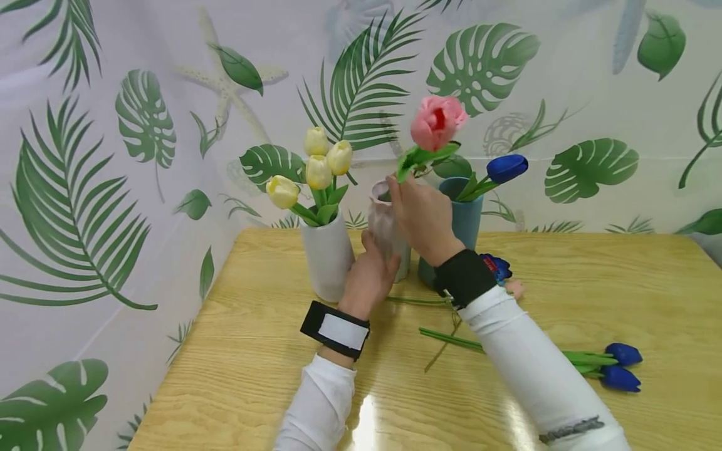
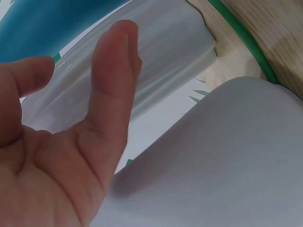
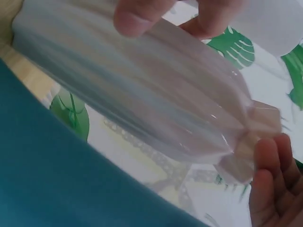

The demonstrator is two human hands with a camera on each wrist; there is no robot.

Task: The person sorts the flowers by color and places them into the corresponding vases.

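A pinkish-white ribbed vase [image 1: 386, 222] with a wavy rim stands between two other vases. My left hand [image 1: 369, 275] holds its lower body, the thumb [image 3: 135, 21] lying on the ribbed side in the right wrist view. At the vase's mouth my right hand [image 1: 425, 219] pinches a pink flower [image 1: 437, 124] by its stem, just under the green leaves. The bloom leans up and to the right, above the hand. Right-hand fingertips [image 3: 267, 156] are right at the rim in the right wrist view; the stem's lower end is hidden.
Left stands a white vase [image 1: 327, 257] with several yellow tulips [image 1: 318, 172]. Behind my right hand is a teal vase [image 1: 467, 219] holding a blue tulip [image 1: 506, 169]. Two blue tulips [image 1: 622, 378] lie on the wooden table [image 1: 564, 275], partly under my right sleeve. Another blue flower [image 1: 497, 268] lies beside the wrist.
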